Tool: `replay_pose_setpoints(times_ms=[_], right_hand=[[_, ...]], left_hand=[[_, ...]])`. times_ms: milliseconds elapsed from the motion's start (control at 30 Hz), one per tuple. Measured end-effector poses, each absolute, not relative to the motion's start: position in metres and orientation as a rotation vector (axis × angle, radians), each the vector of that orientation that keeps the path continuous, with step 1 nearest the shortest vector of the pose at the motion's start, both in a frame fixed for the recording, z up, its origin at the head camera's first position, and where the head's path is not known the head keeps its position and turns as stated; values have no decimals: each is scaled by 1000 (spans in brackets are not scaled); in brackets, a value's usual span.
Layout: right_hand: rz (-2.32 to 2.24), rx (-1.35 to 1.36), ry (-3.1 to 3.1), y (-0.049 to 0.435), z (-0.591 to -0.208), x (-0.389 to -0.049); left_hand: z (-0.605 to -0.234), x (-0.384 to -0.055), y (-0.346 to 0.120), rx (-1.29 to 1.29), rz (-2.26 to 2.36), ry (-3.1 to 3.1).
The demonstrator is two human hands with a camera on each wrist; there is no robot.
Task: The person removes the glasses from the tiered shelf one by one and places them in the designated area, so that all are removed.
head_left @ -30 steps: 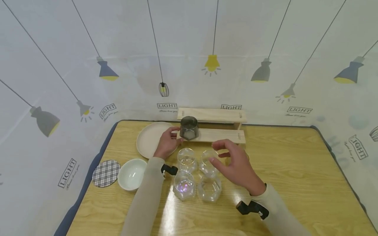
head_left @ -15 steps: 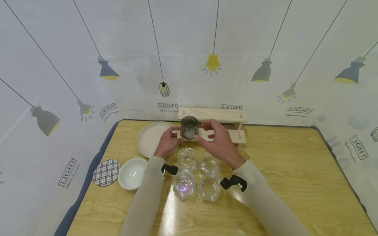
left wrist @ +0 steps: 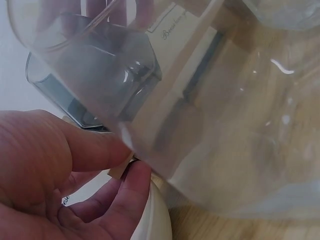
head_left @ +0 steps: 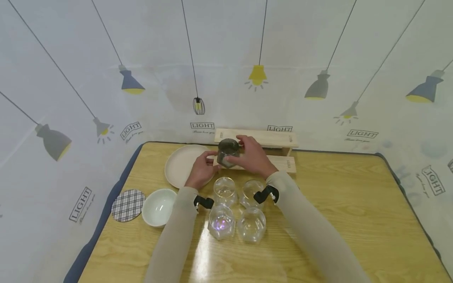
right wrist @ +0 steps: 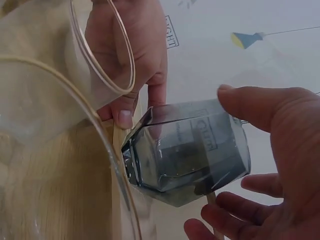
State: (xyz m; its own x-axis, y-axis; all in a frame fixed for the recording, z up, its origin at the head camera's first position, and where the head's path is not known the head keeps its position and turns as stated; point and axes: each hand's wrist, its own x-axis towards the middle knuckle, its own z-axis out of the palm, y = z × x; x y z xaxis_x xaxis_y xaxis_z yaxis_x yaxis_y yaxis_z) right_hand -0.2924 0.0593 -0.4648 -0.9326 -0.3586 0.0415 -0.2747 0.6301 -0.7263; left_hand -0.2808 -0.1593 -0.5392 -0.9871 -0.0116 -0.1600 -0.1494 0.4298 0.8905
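A grey-tinted faceted glass (head_left: 228, 152) stands upright at the left end of the lower board (head_left: 284, 164) of a two-step wooden stand. My right hand (head_left: 254, 157) reaches round it from the right, thumb across the near side and fingers behind; the right wrist view has the thumb (right wrist: 260, 102) along its rim. At the board's left end, my left hand (head_left: 203, 169) pinches the wood between thumb and fingers (left wrist: 132, 187). Nearer my body are clear glasses, a gold-rimmed one (head_left: 224, 190) and another (head_left: 221, 222) among them. One clear glass (head_left: 250, 192) sits partly behind my right wrist.
A beige plate (head_left: 175, 167) lies left of the stand, partly under my left hand. Further left are a white bowl (head_left: 157, 208) and a plaid round coaster (head_left: 128, 205). The stand's upper board (head_left: 262, 137) runs along the wall (head_left: 159, 98).
My right hand has moved left and away from me, from above the clear glasses to the grey glass, and now grips it. My left hand has stayed at the board's end.
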Motion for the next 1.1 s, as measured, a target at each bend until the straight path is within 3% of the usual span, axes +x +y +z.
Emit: replay_pose_setpoints(times_ms=[233, 667, 1100], right_hand=[[-1061, -512, 2749, 50, -469, -300], [-1258, -518, 2732, 54, -470, -296], [-1545, -478, 2659, 80, -439, -257]], left_hand=[[-539, -281, -158, -145, 1603, 2545], [-535, -280, -158, -125, 1630, 2533], [-536, -282, -158, -157, 1648, 2492]])
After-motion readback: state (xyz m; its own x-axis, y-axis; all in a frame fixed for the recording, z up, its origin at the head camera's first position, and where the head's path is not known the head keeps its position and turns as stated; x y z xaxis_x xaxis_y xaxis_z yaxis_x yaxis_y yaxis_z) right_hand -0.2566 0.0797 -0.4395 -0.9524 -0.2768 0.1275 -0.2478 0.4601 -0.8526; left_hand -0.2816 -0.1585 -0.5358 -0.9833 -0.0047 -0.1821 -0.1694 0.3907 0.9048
